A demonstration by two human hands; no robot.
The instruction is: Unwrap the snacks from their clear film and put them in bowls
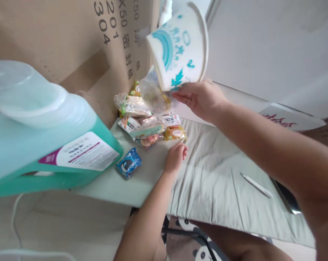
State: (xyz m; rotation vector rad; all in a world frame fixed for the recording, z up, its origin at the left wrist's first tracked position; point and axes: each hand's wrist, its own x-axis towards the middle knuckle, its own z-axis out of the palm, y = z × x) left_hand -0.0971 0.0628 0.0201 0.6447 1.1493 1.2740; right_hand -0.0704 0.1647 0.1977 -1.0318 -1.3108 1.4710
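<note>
**Paper bowl tipped over the snack pile**

My right hand [200, 99] pinches the paper bowl [178, 47] at its base, tilted above the snack packets [146, 119] at the far left of the worktop [212, 181]. I judge the bowl light and thin-walled, easily crushed; the stiffer rim looks the safer hold. My left hand [176, 157] rests loosely curled, holding nothing, near the packets. I count one bowl, roughly seven packets, one blue packet [129, 164] apart, one pen [256, 185].
</note>
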